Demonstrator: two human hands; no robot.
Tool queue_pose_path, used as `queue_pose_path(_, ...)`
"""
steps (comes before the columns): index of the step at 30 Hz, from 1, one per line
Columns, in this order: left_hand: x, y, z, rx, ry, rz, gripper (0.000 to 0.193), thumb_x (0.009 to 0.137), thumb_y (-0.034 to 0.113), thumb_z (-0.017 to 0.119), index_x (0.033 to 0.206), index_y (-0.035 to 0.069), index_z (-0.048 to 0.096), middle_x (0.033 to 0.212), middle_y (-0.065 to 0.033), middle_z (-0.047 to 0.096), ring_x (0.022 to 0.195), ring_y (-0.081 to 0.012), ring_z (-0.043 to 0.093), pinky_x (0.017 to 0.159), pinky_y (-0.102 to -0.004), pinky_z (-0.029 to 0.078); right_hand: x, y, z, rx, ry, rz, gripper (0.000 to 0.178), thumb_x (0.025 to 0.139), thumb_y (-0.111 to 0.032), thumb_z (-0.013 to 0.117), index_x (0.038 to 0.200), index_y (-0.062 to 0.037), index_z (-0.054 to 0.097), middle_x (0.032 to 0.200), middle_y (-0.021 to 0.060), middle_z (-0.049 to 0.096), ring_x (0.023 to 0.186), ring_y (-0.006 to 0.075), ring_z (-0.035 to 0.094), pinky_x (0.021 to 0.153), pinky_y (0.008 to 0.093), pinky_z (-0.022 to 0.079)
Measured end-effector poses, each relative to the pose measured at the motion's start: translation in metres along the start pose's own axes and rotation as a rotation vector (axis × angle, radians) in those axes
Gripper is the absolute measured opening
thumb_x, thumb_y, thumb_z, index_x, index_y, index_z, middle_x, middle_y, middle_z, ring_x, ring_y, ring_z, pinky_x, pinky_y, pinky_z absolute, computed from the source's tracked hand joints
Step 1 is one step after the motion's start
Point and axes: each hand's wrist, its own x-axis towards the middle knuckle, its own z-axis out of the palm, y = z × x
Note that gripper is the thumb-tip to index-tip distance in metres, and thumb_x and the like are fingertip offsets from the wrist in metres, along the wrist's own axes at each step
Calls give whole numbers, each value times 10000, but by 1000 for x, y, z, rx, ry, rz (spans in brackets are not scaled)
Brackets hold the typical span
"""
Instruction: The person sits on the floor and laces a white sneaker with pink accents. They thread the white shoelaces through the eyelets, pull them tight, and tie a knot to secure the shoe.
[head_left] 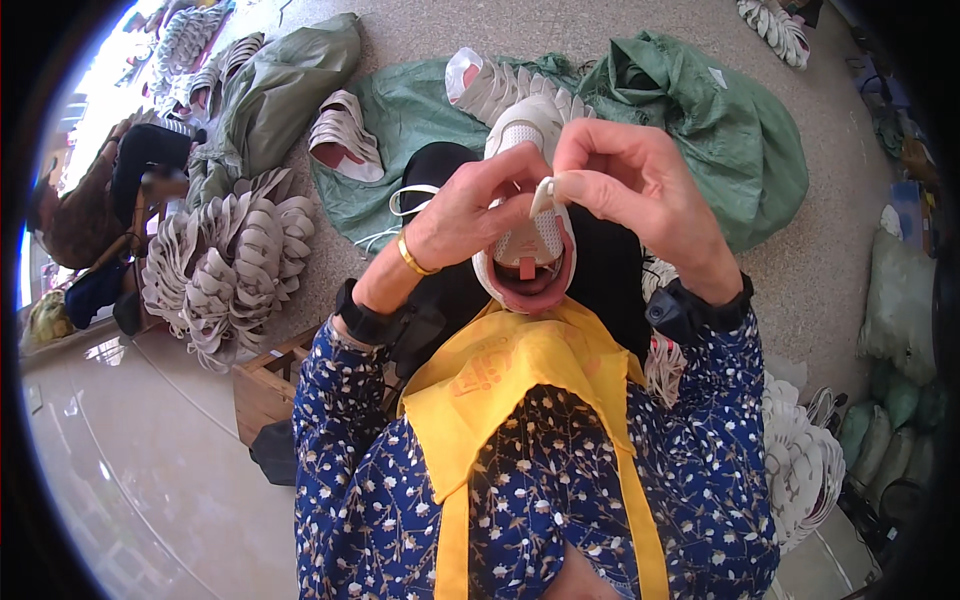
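Observation:
A pale sneaker with a pink lining rests on my lap, its heel opening toward me and its toe pointing away. Over its tongue, both hands meet at a flat white shoelace. The thumb and forefinger of my right hand pinch it. My left hand is closed just left of it, fingertips against the lace and partly hidden. Another loop of white lace sticks out to the left of that hand.
Bundles of pale shoe uppers lie on the floor at left, more uppers at right. Green sacks spread beyond my knees, with one loose upper on top. A wooden box stands by my left elbow. A yellow apron covers my lap.

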Motion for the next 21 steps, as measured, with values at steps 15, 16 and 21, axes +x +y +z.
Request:
queue_pose_path(15,-68,-10,-31,-239,350,-146,200,1077,202,574,935,63,588,774,25,559,669,-55,462,596,-224,348,-98,102,-54,156,248,338,264,1094,-197,451,850,-102,490,714,-23,519,539,48,448,459,207,358)
queue_pose_path(16,-82,-10,-45,-213,429,-205,200,1071,209,578,926,72,583,759,33,526,646,-54,431,582,-220,326,-112,97,-64,166,312,360,259,1086,-186,455,837,-113,473,699,-34,483,527,39,408,445,206,323)
queue_pose_path(21,-144,3,-95,-225,575,-270,193,1064,197,573,912,80,592,732,40,507,631,-47,419,559,-219,315,-230,113,-159,449,726,353,247,1056,-155,483,815,-142,428,702,-52,427,531,25,353,443,195,275)
